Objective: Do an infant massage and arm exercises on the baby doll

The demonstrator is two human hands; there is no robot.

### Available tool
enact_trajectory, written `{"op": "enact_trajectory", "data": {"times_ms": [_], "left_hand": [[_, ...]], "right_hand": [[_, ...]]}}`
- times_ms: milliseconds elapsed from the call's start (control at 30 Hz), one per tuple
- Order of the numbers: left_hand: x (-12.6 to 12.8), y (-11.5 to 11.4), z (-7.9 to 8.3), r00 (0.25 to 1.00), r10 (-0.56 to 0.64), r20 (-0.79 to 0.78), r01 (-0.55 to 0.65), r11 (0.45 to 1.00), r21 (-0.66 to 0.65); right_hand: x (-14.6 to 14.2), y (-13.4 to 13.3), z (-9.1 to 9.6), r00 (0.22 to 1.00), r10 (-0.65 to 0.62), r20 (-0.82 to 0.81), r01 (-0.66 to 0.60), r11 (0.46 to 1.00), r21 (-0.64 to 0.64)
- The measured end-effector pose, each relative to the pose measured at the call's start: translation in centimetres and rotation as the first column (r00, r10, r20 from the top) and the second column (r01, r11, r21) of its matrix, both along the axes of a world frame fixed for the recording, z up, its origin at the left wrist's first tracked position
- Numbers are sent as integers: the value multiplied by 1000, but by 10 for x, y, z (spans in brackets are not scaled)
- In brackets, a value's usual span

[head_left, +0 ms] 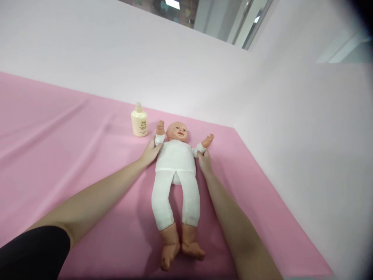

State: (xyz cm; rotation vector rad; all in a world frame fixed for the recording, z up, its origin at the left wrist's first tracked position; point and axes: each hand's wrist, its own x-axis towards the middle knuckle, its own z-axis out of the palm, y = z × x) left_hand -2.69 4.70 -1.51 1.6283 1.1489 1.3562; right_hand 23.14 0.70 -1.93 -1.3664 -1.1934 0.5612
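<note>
A baby doll (176, 157) with a white cloth body lies on its back on the pink sheet (110, 217), its head away from me and its bare feet towards me. My left hand (151, 150) is closed round the doll's arm on the left, below its raised hand. On the other side my right hand (204, 161) grips the doll's arm on the right, thumb against the white sleeve. White smears of what looks like cream show on the doll's face. Parts of my fingers are hidden behind the doll's arms.
A cream-coloured pump bottle (140, 122) stands upright on the sheet, left of the doll's head. White walls (87, 54) border the surface at the back and on the right. Above the back wall is a window (215, 19).
</note>
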Motion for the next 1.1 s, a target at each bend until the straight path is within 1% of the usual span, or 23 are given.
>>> {"op": "enact_trajectory", "data": {"times_ms": [100, 200, 400, 500, 600, 700, 800, 933, 1000, 1100], "left_hand": [[-1, 3, -4, 1000, 15, 26, -15, 1000, -8], [-1, 2, -3, 999, -7, 33, 7, 1000, 13], [-1, -5, 7, 994, -72, -79, 74, 997, 22], [-1, -7, 10, 990, -81, -112, 85, 996, 33], [0, -8, 11, 991, -84, -103, 88, 995, 38], [0, -8, 10, 993, -92, -77, 96, 994, 52], [1, -4, 6, 998, -62, -30, 63, 996, 59], [-1, 4, -4, 999, 21, 46, -21, 1000, 1], [-2, 7, -8, 996, 42, 81, -40, 999, -28], [-3, 9, -11, 995, 47, 93, -44, 998, -33]], "right_hand": [[2, 1, -1, 999, -22, -35, 22, 1000, 2], [1, -1, 1, 999, -29, -33, 28, 1000, -9], [-5, -4, 7, 1000, 15, -11, -15, 999, -29], [-6, -4, 6, 998, 60, 37, -60, 998, 3], [-5, -3, 5, 986, 117, 118, -122, 992, 39], [-5, -3, 5, 978, 130, 164, -142, 988, 64], [-6, -3, 5, 990, 109, 93, -113, 993, 29], [-4, -3, 7, 999, 5, -37, -6, 999, -39], [-3, -4, 8, 997, -28, -68, 24, 998, -62], [-2, -5, 9, 996, -41, -84, 33, 995, -89]]}}
